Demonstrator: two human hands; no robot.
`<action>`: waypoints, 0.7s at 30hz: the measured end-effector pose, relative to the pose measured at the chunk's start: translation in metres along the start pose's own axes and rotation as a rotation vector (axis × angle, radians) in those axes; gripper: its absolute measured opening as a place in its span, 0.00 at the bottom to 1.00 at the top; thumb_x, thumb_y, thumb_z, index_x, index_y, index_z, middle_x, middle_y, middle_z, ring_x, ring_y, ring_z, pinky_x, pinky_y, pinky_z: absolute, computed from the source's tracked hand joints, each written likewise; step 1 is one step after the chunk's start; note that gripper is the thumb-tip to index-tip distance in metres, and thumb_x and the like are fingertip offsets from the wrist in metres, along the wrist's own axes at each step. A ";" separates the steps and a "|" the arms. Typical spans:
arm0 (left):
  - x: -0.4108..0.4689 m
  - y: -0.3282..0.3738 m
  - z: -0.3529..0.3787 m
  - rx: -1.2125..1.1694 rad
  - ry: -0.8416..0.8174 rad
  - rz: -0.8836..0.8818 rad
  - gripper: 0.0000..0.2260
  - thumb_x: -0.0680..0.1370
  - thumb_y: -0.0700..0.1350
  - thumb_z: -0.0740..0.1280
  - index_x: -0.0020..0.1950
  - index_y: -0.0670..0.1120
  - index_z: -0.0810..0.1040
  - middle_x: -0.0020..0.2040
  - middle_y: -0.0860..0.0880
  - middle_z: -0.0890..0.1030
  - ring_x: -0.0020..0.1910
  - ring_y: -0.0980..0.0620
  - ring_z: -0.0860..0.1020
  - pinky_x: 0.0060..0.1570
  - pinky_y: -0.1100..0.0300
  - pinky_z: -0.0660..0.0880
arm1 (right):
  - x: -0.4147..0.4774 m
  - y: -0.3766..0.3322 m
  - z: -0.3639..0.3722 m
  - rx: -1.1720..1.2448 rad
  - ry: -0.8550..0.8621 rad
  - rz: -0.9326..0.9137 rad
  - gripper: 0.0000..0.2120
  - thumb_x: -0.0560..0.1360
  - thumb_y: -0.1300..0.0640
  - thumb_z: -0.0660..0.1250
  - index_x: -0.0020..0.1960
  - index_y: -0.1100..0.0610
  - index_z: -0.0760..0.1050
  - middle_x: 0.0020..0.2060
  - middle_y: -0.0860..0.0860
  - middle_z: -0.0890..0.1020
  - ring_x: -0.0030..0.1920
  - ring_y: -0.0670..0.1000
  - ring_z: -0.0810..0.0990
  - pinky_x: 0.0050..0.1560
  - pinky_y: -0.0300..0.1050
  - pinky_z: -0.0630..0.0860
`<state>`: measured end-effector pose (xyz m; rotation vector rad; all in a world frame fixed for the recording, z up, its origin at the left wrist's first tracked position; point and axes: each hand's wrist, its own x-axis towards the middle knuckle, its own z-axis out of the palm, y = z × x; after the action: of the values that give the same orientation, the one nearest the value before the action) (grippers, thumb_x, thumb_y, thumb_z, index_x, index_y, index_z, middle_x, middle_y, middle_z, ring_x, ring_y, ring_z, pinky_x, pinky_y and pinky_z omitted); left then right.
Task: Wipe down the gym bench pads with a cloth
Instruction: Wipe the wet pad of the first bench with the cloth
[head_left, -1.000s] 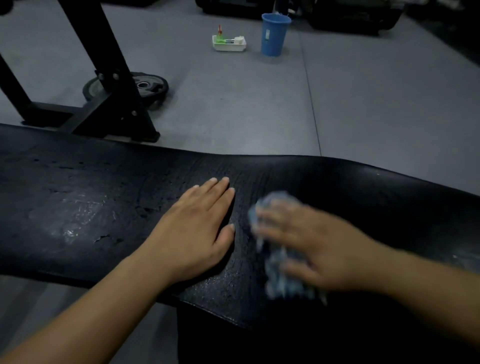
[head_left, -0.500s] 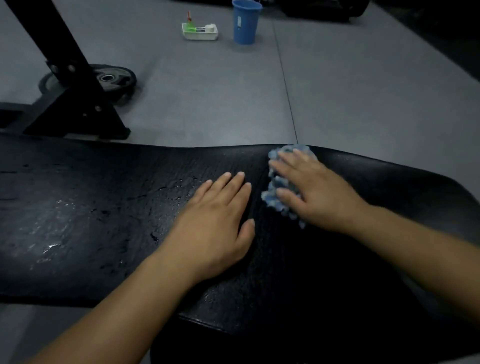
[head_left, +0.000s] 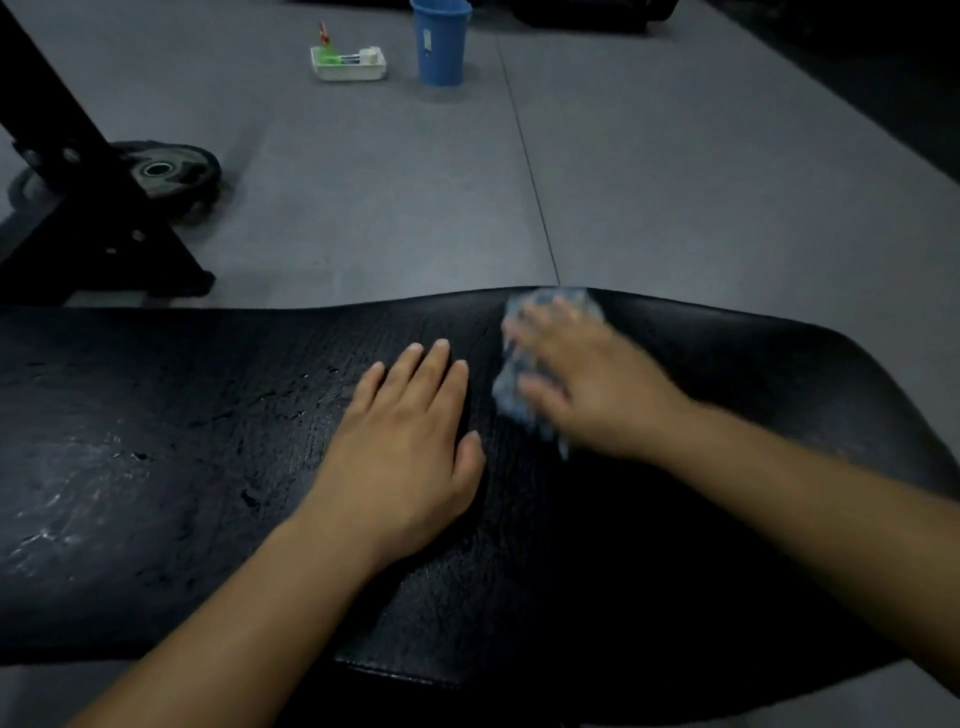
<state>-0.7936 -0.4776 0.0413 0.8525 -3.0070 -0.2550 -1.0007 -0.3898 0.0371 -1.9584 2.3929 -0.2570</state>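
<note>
We're resting the left hand (head_left: 410, 441) flat, palm down, with the fingers straight and close together, pointing away from us, thumb lying alongside. The left forearm (head_left: 249, 613) is running in bare from lower left. We're pressing the right hand (head_left: 587, 384) palm down on the cloth (head_left: 508, 397), fingers spread and roughly straight; it's motion-blurred. The right forearm (head_left: 805, 509) is angling in from the right edge. The hands are sitting near each other, not touching.
</note>
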 end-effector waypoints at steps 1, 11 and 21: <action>-0.001 0.000 -0.001 -0.002 0.004 0.012 0.38 0.73 0.61 0.37 0.82 0.50 0.50 0.83 0.50 0.46 0.81 0.51 0.43 0.79 0.50 0.43 | -0.029 -0.015 -0.001 -0.003 -0.015 -0.114 0.32 0.77 0.39 0.54 0.78 0.52 0.63 0.78 0.55 0.62 0.78 0.59 0.57 0.77 0.59 0.56; -0.006 0.042 0.005 -0.052 -0.020 0.168 0.37 0.74 0.60 0.35 0.83 0.50 0.48 0.82 0.52 0.44 0.80 0.54 0.41 0.77 0.55 0.37 | -0.062 0.013 -0.007 -0.002 0.026 0.157 0.36 0.76 0.34 0.48 0.78 0.50 0.62 0.79 0.52 0.60 0.79 0.55 0.55 0.79 0.52 0.52; 0.015 0.062 0.009 -0.009 -0.035 0.155 0.40 0.71 0.60 0.32 0.82 0.49 0.44 0.82 0.50 0.41 0.80 0.53 0.39 0.78 0.53 0.38 | -0.050 0.052 -0.007 -0.014 0.082 0.376 0.37 0.75 0.35 0.46 0.78 0.52 0.62 0.78 0.54 0.62 0.78 0.57 0.57 0.78 0.51 0.50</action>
<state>-0.8398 -0.4319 0.0413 0.6158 -3.0812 -0.2838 -1.0425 -0.3307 0.0324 -1.4840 2.7551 -0.3079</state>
